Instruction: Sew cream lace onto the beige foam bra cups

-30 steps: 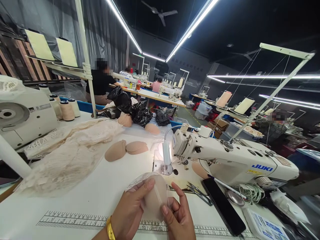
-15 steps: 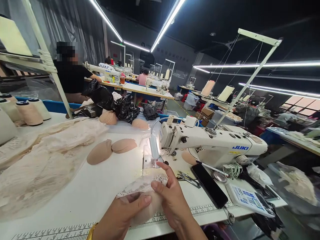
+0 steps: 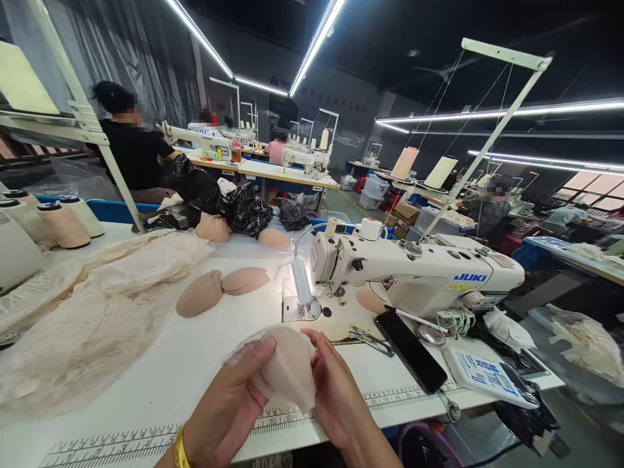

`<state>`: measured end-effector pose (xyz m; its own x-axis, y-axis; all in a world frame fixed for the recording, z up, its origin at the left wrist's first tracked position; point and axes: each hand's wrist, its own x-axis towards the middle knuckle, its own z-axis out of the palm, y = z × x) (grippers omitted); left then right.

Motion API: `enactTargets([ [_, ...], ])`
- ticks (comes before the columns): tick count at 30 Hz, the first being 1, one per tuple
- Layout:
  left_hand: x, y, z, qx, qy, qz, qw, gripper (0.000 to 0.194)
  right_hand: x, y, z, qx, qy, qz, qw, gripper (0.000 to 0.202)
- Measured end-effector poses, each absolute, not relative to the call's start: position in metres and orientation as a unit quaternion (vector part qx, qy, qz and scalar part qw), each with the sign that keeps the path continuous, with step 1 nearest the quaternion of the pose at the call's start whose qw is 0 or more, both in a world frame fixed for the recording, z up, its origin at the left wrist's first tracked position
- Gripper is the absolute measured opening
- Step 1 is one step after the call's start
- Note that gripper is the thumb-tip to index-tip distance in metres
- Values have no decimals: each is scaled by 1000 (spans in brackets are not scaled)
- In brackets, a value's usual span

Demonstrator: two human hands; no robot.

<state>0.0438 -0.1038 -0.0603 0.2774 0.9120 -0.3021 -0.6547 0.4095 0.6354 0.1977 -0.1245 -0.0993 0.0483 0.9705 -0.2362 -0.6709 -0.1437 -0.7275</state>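
Observation:
A pale beige bra cup is held up between my hands, over the front edge of the sewing table. My left hand grips it from the left, thumb pressed on its smooth rounded face. On the other side my right hand has its bent fingers closed at the cup's right edge; its fingertips are partly hidden. Just beyond the hands is the white sewing machine, its lamp shining on the metal needle plate. Two pleated beige cups lie end to end on the left.
Sheer cream lace fabric covers the left of the table. Thread snips, a black phone and a white-and-blue box lie to the right. Thread cones stand at far left. Black plastic bags sit behind. Co-workers sit at other machines.
The cup has been turned, so its smooth face shows where the lace edge was uppermost. My right index finger, stretched out before, is now bent in at the cup's edge.

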Motion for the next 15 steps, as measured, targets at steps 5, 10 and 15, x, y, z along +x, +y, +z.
enactTargets([
  [5,46,-92,-51,114,385,558,726,20,198,-143,-105,-376,-270,627,627,60],
  [10,52,-86,-53,107,402,567,711,22,199,-145,-112,-412,-320,589,617,59],
  [15,34,-87,-47,237,371,471,764,16,225,-137,-110,-402,-416,592,561,64],
])
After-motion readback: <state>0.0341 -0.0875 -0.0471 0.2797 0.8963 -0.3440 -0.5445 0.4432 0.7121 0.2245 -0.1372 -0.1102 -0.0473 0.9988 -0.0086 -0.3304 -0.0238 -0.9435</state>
